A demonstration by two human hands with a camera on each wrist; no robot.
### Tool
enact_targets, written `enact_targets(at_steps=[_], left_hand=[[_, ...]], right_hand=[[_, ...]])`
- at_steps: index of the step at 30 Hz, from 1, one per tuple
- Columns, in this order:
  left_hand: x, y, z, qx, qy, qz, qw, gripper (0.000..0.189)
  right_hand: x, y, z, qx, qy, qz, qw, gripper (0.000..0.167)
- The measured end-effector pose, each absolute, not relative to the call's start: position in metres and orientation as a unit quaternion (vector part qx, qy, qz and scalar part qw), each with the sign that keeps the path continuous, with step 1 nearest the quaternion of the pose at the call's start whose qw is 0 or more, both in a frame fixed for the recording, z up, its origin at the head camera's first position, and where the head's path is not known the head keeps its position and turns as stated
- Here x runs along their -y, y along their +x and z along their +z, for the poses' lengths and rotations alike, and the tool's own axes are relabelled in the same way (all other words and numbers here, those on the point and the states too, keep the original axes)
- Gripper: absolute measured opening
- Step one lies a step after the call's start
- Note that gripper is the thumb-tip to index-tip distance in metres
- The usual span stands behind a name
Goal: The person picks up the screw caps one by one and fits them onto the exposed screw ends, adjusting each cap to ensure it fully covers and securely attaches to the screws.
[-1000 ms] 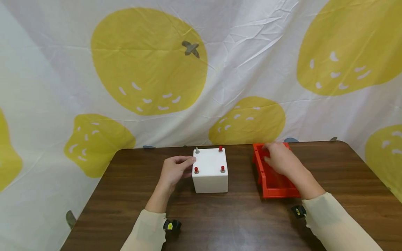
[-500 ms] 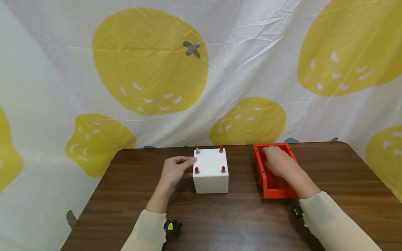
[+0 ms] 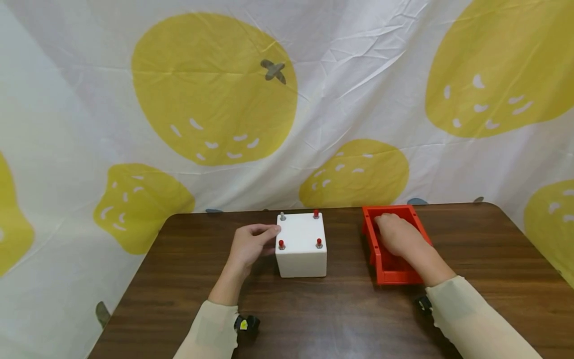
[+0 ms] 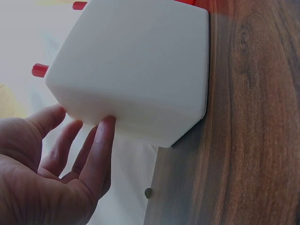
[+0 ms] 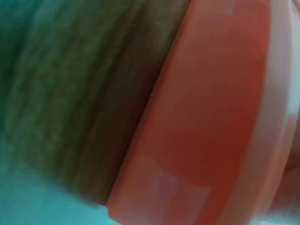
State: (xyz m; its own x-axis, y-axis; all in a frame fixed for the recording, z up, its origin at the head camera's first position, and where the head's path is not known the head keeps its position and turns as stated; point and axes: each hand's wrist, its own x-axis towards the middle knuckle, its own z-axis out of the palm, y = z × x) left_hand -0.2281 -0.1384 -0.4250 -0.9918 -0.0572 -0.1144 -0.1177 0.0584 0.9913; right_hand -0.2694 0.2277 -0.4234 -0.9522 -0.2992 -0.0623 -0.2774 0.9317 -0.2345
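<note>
A white block (image 3: 301, 239) stands on the table with a metal stud at each top corner. Red caps cover three studs, among them the near-left cap (image 3: 281, 243) and near-right cap (image 3: 319, 243); the far-left stud (image 3: 282, 216) is bare metal. My left hand (image 3: 252, 244) touches the block's left side, thumb at the top edge and fairly straight fingers lower down, as the left wrist view shows. My right hand (image 3: 396, 235) reaches down into a red bin (image 3: 399, 278). Its fingertips are hidden, and I cannot tell whether they hold anything.
The dark wooden table (image 3: 341, 314) ends at a white curtain (image 3: 350, 89) printed with yellow fruit. The bin stands to the right of the block, with bare wood between them. Its red wall (image 5: 201, 112) fills much of the blurred right wrist view.
My right hand has sunk deeper into the red bin and shifted slightly nearer to me. The left hand keeps its place against the white block.
</note>
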Motion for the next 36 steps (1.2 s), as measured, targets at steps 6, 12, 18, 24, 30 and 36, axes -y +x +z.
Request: enact_targets(at_steps=[6,12,18,24,30,36], left_hand=[[0.1386,-0.2285,-0.4254,-0.728,-0.063,0.682,0.022,0.03],[0.1389,-0.2284,-0.4241,-0.73,-0.062,0.68,0.02,0.031],[0.1392,-0.2277,-0.4246,-0.729,-0.06,0.681,0.022,0.031],[0.139,-0.228,-0.4254,-0.73,-0.057,0.681,0.02,0.03],[0.1388,-0.2294,-0.4267,-0.73,-0.056,0.681,0.02,0.029],[0.1392,-0.23,-0.4274,-0.732,-0.056,0.678,0.018,0.029]], right_hand=[[-0.2284,-0.2685,-0.4259,-0.982,-0.154,-0.102,0.038,0.008],[-0.2286,-0.2677,-0.4258,-0.981,-0.162,-0.098,0.032,0.008],[-0.229,-0.2679,-0.4272,-0.982,-0.157,-0.099,0.031,0.003],[-0.231,-0.2657,-0.4285,-0.982,-0.153,-0.106,0.027,0.005],[-0.2326,-0.2658,-0.4282,-0.981,-0.149,-0.121,0.04,0.009],[-0.2327,-0.271,-0.4292,-0.977,-0.153,-0.132,0.062,0.007]])
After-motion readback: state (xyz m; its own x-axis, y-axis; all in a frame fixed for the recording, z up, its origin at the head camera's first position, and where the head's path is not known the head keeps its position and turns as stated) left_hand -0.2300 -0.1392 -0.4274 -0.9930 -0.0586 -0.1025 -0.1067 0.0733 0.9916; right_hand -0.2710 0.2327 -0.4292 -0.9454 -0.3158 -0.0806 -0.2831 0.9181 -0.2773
